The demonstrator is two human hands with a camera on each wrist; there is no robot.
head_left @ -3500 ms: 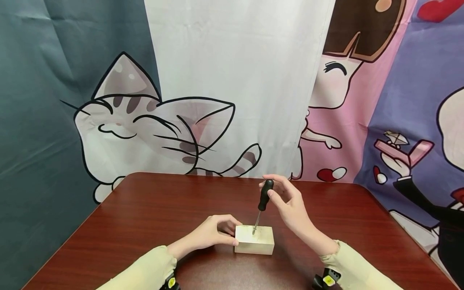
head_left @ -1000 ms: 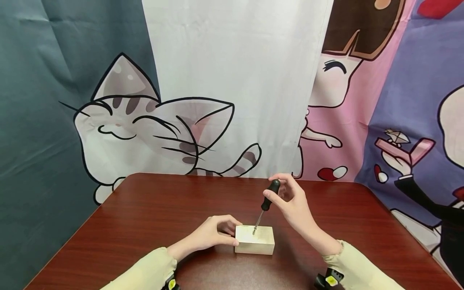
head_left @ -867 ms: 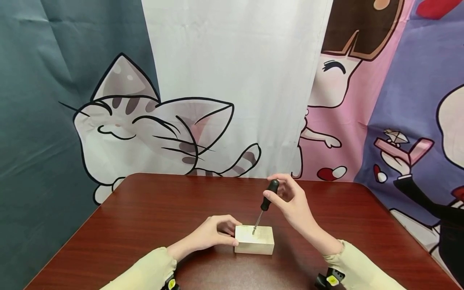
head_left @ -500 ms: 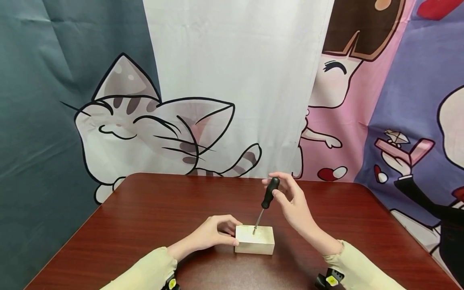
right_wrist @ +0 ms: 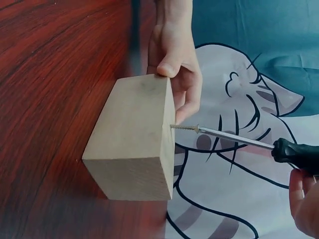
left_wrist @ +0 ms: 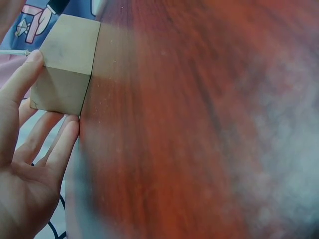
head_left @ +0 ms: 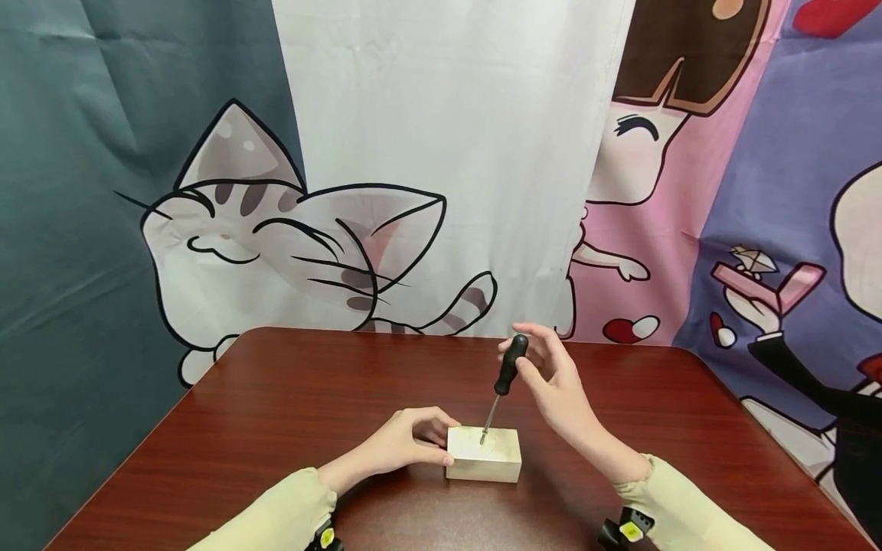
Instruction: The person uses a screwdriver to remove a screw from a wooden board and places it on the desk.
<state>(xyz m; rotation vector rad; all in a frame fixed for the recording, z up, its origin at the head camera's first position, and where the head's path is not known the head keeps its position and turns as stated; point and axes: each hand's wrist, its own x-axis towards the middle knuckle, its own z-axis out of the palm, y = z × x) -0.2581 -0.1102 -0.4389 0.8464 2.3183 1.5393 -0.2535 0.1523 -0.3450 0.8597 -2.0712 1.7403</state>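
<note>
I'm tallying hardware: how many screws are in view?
1: the screw stands up from the top of the wooden block, with the screwdriver at its head. Others may be hidden.

A glossy, reddish-brown, wood-grained table (head_left: pixel 331 390) has rounded far corners at ten and two o'clock in the head view, and a dull sheen toward six. Directly on it, just right of its centre, a pale, rectangular wooden block (head_left: pixel 485 463) lies flat, its length running nine to three.
</note>
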